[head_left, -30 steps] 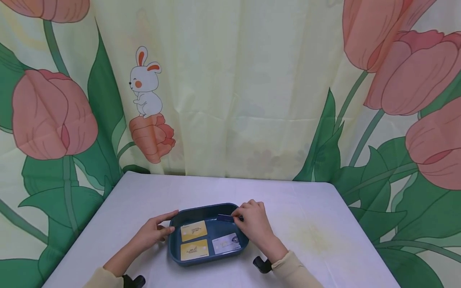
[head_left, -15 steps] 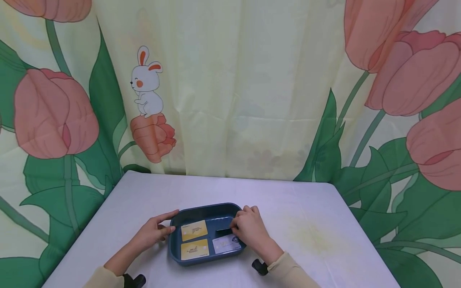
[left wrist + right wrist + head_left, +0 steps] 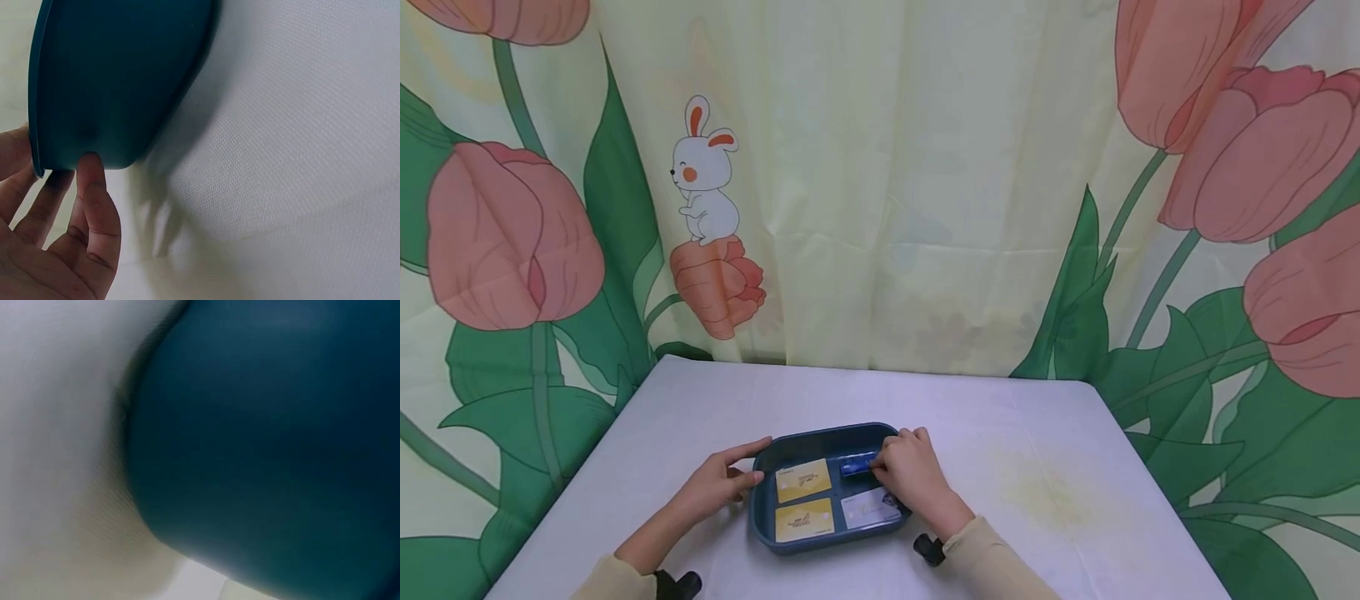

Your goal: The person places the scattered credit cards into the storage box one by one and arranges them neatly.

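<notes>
A dark blue tray (image 3: 775,540) with rounded corners sits on the table. My left hand (image 3: 718,483) grips its left end; in the left wrist view my fingers (image 3: 97,206) touch the tray's outer wall. Over the tray's far right part, my right hand (image 3: 913,471) pinches a shiny blue card (image 3: 854,465), its right end hidden by the fingers. Two yellow cards, a far one (image 3: 803,481) and a near one (image 3: 805,520), lie flat on the left side. At the near right lies a white card (image 3: 871,507) with a dark picture, partly behind my right hand.
A white cloth covers the table (image 3: 1037,467). Behind its far edge hangs a curtain (image 3: 887,208) printed with tulips and a rabbit. Black wrist devices show at both sleeves. The right wrist view holds mostly the tray's blurred outer wall (image 3: 262,456).
My right hand has moved a little left and nearer, carrying the card over the tray. The card has tilted so its blue face shows. My left hand has stayed at the tray.
</notes>
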The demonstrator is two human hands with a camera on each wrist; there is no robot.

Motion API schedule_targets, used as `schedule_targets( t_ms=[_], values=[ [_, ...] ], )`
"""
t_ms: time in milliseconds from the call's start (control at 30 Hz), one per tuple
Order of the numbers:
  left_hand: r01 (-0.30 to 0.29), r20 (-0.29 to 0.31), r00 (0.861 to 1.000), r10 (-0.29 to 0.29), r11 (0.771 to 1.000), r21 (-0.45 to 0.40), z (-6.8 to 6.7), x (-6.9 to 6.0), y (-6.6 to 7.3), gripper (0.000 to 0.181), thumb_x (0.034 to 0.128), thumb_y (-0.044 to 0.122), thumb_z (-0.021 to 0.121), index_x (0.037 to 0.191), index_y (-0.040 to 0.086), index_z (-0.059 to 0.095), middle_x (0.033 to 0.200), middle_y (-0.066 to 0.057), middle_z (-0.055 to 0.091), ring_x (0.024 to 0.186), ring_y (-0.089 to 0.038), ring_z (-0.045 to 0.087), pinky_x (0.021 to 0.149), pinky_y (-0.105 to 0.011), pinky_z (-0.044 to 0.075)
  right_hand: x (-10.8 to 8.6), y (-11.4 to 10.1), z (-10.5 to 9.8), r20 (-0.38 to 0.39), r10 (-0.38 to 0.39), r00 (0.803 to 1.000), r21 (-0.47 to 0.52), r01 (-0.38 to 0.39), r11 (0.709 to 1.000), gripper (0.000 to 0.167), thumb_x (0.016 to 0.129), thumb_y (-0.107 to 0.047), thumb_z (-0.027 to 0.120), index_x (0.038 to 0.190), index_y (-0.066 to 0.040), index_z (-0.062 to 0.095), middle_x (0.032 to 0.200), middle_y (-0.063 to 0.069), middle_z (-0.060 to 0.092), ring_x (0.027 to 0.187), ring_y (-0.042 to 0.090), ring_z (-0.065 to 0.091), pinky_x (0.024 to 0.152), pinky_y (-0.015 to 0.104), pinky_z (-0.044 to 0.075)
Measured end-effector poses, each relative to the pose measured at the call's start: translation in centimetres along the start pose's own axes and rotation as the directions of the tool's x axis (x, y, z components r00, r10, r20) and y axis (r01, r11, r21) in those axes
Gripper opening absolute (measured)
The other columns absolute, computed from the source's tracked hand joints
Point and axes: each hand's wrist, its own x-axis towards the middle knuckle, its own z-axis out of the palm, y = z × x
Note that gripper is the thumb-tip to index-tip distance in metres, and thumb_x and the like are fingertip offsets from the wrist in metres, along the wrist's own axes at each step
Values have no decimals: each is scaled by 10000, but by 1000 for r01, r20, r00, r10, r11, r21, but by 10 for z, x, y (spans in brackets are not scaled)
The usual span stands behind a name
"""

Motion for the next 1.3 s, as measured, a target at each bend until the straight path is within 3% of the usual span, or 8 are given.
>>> schedule_targets(
  t_ms=[400, 833, 1000, 1067, 1167, 1233, 1300],
  values=[
    [-8, 18, 1000, 9, 1000, -20, 5, 3, 0, 586, 953, 111, 717, 1513, 146, 544, 1565, -244, 463, 823, -208, 619, 696, -374, 544, -2, 1, 2, 58, 20, 998, 25, -21, 999, 65, 833, -263, 871, 895, -245, 864, 844, -133, 755, 786, 111, 545, 753, 327, 319],
    [6, 22, 1000, -7, 1000, 22, -1, 5, -3, 592, 956, 133, 723, 1518, 168, 541, 1559, -229, 476, 838, -201, 626, 710, -375, 553, -6, 7, -3, -51, 35, 998, 44, -32, 999, 120, 853, -266, 852, 971, -245, 860, 828, -132, 711, 794, 94, 567, 782, 330, 348],
    [-45, 45, 998, 40, 991, 126, -8, 6, 1, 595, 941, 164, 749, 1504, 165, 555, 1492, -191, 553, 855, -187, 610, 677, -346, 521, -6, 16, -9, -53, 67, 996, 48, -64, 997, 228, 966, -344, 725, 1135, -227, 823, 1009, -67, 763, 943, 163, 618, 888, 404, 427],
    [-84, 58, 996, 72, 968, 236, -12, 4, 3, 595, 945, 196, 754, 1504, 166, 553, 1473, -160, 575, 901, -191, 611, 688, -352, 518, -6, 21, -12, -30, 68, 997, 65, -66, 996, 327, 1035, -388, 612, 1263, -212, 766, 1188, -15, 746, 1105, 220, 625, 983, 460, 440],
    [-166, 64, 986, 153, 884, 438, -16, -1, 8, 627, 962, 343, 735, 1524, 164, 524, 1494, -140, 557, 1098, -285, 642, 845, -460, 567, -9, 31, -17, 24, 72, 997, 97, -74, 993, 465, 1088, -453, 460, 1440, -204, 635, 1458, 59, 616, 1361, 308, 527, 1118, 542, 384],
    [-232, 61, 969, 241, 789, 569, -19, -3, 11, 714, 960, 489, 694, 1556, 162, 478, 1545, -149, 509, 1260, -385, 587, 980, -578, 515, -12, 38, -21, 58, 84, 995, 110, -90, 990, 540, 1091, -501, 407, 1526, -209, 535, 1588, 81, 489, 1483, 351, 405, 1182, 582, 307],
    [-271, 47, 942, 331, 676, 686, -22, -4, 15, 840, 936, 653, 621, 1601, 188, 404, 1614, -148, 431, 1435, -445, 437, 1101, -673, 380, -16, 45, -25, 87, 121, 989, 108, -130, 986, 609, 1077, -557, 382, 1587, -228, 437, 1665, 83, 373, 1557, 373, 273, 1225, 601, 222]
  ],
)
